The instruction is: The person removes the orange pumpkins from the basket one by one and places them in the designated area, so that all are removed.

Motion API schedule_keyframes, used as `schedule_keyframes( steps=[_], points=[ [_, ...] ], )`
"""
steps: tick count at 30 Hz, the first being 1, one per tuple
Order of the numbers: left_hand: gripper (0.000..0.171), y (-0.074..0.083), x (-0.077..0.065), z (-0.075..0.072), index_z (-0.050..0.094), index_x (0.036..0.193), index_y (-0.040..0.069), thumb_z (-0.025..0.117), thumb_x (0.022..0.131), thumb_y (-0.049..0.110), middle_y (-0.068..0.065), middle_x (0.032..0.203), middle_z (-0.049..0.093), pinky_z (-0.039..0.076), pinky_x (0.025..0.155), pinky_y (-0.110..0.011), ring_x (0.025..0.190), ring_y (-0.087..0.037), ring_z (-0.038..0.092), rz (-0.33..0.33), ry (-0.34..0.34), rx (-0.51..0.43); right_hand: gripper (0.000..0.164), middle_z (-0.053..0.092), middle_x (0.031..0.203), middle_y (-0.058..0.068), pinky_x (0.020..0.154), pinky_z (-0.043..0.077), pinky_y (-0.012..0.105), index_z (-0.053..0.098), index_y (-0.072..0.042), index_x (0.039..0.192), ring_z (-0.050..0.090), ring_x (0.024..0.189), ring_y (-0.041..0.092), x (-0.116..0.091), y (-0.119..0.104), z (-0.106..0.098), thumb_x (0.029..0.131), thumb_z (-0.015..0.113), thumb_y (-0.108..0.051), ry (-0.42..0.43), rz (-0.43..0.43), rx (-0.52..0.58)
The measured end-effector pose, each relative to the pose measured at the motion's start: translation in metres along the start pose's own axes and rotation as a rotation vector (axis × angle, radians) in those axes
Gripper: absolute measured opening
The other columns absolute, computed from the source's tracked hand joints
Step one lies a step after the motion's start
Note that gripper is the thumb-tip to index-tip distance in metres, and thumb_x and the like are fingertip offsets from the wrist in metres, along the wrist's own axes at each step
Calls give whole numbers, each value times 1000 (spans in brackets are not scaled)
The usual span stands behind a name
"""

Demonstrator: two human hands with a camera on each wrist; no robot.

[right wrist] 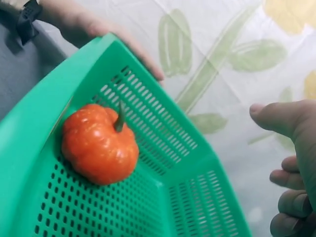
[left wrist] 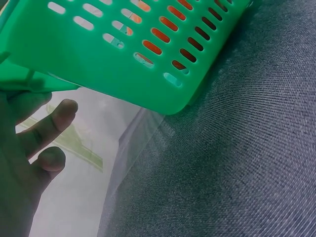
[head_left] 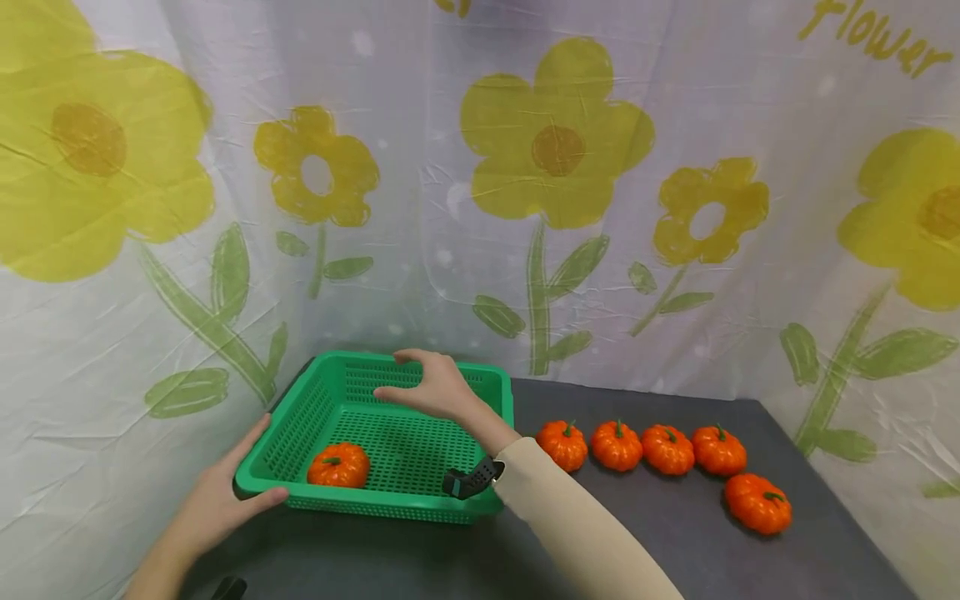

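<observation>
A green plastic basket [head_left: 378, 500] with slotted walls stands on the dark table, one orange pumpkin [head_left: 339, 465] lying in its near left corner. Against the outside of that corner rests my left hand [head_left: 217, 500], thumb at the near rim and fingers along the left side. In the left wrist view its lower fingers [left wrist: 52, 121] spread loosely below the rim. My right hand [head_left: 431, 387] hovers over the basket's back part, thumb and forefinger apart with nothing between them. The right wrist view shows the pumpkin's green stem [right wrist: 120, 117] pointing up.
Several more orange pumpkins stand right of the basket: a row beginning with one pumpkin [head_left: 562, 445] near it, and another pumpkin [head_left: 757, 503] closer to the table's right edge. A flower-printed curtain [head_left: 420, 250] hangs behind and along both sides of the table [head_left: 630, 517].
</observation>
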State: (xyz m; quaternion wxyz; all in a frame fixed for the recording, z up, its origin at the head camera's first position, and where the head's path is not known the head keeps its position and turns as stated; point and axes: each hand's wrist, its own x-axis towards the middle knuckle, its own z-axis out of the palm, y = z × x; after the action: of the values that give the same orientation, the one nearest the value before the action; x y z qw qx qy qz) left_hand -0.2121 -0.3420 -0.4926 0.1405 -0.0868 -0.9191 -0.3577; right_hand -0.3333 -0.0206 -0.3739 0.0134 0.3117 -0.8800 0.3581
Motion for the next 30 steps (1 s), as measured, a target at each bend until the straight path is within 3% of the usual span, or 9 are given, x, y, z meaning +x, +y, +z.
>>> schedule_keyframes(
  steps=[10, 16, 30],
  points=[
    [110, 2, 1, 1, 16, 173, 25, 86, 88, 34, -33, 163, 37, 43, 93, -82, 135, -64, 46, -5, -9, -16, 66, 64, 148, 1, 109, 52, 44, 61, -13, 150, 56, 140, 25, 7, 15, 26, 95, 80, -42, 1, 4, 49],
    [110, 3, 0, -1, 18, 172, 20, 86, 87, 33, -35, 162, 38, 42, 94, -83, 135, -65, 45, 1, 6, -14, 66, 64, 148, 0, 111, 50, 45, 60, -14, 151, 53, 143, 24, 14, 22, 40, 95, 80, -41, -12, 19, 98],
    [112, 4, -1, 0, 19, 172, 20, 88, 84, 30, -38, 158, 41, 43, 94, -82, 133, -65, 47, 20, 29, -20, 59, 65, 146, -1, 111, 50, 41, 63, -15, 148, 54, 142, 23, 22, 18, 59, 96, 80, -38, -45, 25, 224]
  ],
)
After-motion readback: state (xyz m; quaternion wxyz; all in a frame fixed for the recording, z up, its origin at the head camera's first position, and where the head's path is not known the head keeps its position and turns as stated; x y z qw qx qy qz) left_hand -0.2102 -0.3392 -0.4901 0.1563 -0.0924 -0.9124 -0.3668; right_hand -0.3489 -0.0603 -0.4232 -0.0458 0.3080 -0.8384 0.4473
